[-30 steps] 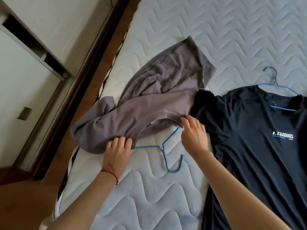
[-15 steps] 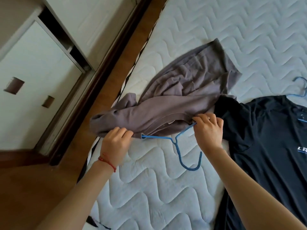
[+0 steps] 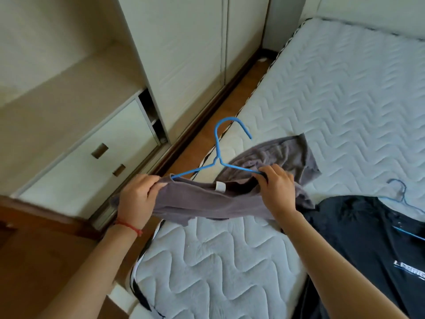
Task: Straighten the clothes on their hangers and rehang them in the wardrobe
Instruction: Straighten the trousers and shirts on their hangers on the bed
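A grey shirt [image 3: 207,201] is lifted off the mattress [image 3: 333,111] on a blue wire hanger [image 3: 218,157] whose hook points up. My left hand [image 3: 138,199] grips the shirt's left shoulder over the hanger's end. My right hand [image 3: 276,192] grips the right shoulder and hanger arm. The shirt's lower part still trails on the bed. A black T-shirt [image 3: 368,249] lies flat at the right with another blue hanger [image 3: 400,194] in its neck.
The wardrobe [image 3: 184,54] stands to the left with pale doors, and low drawers [image 3: 92,162] below an open shelf. A strip of wooden floor [image 3: 218,116] runs between wardrobe and bed.
Both hands have raised the grey shirt and its hanger off the mattress, and the hook has swung from pointing toward me to pointing up. The view has tilted up toward the wardrobe.
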